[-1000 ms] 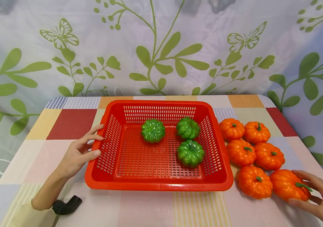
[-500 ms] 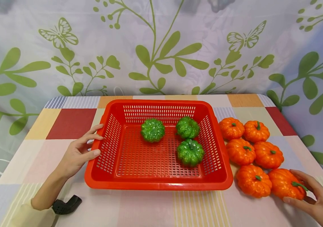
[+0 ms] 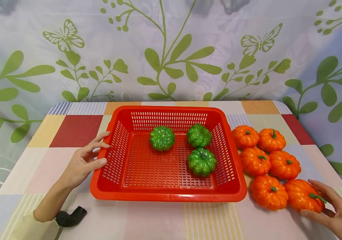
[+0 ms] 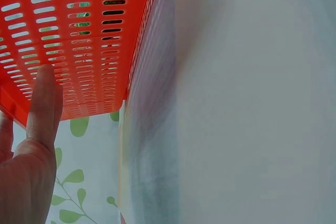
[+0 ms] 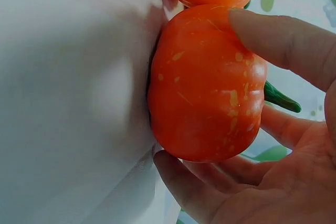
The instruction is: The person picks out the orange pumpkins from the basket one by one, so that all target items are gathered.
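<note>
A red plastic basket (image 3: 167, 196) with slotted walls holds three green pumpkins, one left of centre (image 3: 162, 138), one at the back right (image 3: 199, 135) and one in front of that (image 3: 202, 162). Against its left rim rest the extended fingertips and thumb of my left hand (image 3: 82, 164); in the left wrist view its fingers lie along the outer wall. At the table's right side my right hand (image 3: 339, 208) grips an orange pumpkin (image 3: 303, 196) with a green stem. The right wrist view shows thumb and fingers around this pumpkin (image 5: 207, 85), which sits on the cloth.
Several other orange pumpkins (image 3: 269, 192) cluster between the basket and my right hand, close together. A patchwork cloth (image 3: 152, 220) covers the table. Behind stands a leaf-and-butterfly patterned curtain (image 3: 107, 40). A black device (image 3: 71, 217) sits by my left wrist.
My right hand has shifted the gripped orange pumpkin slightly left, against its neighbour, then stayed there over the last half second. The left hand and basket have not moved.
</note>
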Action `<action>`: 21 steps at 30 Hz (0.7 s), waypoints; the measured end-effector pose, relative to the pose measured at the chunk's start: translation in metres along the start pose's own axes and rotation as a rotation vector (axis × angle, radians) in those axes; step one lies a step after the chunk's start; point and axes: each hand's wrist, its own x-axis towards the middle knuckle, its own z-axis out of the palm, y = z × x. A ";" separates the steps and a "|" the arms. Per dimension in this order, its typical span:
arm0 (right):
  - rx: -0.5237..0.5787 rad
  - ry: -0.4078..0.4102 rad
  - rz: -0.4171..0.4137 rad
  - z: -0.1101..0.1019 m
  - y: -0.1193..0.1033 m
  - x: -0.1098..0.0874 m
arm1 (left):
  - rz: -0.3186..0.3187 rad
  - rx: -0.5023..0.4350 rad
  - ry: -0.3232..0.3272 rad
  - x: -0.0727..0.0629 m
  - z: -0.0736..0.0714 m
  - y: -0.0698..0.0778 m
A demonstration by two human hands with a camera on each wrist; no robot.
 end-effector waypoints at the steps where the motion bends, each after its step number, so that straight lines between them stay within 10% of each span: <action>1: 0.000 0.000 0.007 0.000 0.000 0.000 | -0.001 0.000 0.000 0.000 0.000 0.000; 11: -0.011 0.176 -0.101 0.000 -0.024 -0.007 | -0.012 0.012 -0.024 0.001 -0.001 -0.001; 21: -0.087 0.245 -0.467 -0.024 -0.131 0.026 | -0.033 0.117 0.011 0.010 -0.013 0.001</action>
